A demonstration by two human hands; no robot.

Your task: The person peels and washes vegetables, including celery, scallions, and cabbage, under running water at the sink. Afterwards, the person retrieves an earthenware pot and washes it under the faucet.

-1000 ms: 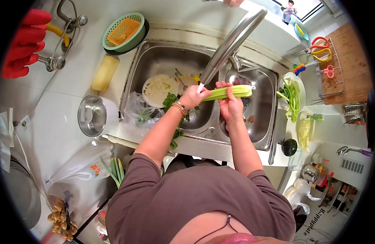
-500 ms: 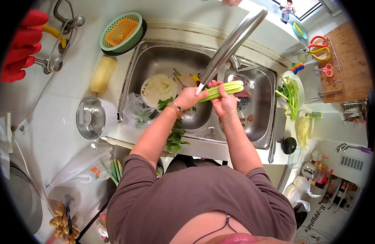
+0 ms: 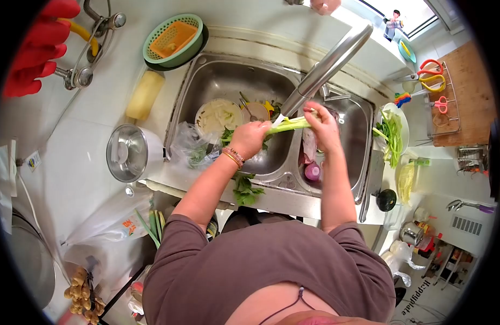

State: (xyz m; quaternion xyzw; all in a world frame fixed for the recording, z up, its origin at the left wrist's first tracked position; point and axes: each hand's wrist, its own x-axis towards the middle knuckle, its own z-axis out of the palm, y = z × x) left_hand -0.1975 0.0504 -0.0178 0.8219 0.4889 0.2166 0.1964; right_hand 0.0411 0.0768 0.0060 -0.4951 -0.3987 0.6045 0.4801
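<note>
The celery (image 3: 291, 125) is near the middle of the frame, slanting over the divider of the double sink (image 3: 280, 162), with the white tip of the faucet (image 3: 330, 65) at it. The left hand (image 3: 249, 138) has its grip closed around the celery, and its leaves (image 3: 246, 189) hang at the sink's front edge, below the left wrist. The right hand (image 3: 324, 129) is at the other end of the stalks, fingers partly curled; whether that grip is closed on them cannot be told.

In the sink's left basin, a plate (image 3: 218, 116) holds pale pieces. A clear plastic bag (image 3: 189, 145) lies beside the basin's lower left corner. A purple onion (image 3: 312, 171) sits in the right basin. On the surface at the right, a white plate (image 3: 404, 127) carries more green stalks (image 3: 392, 138).
</note>
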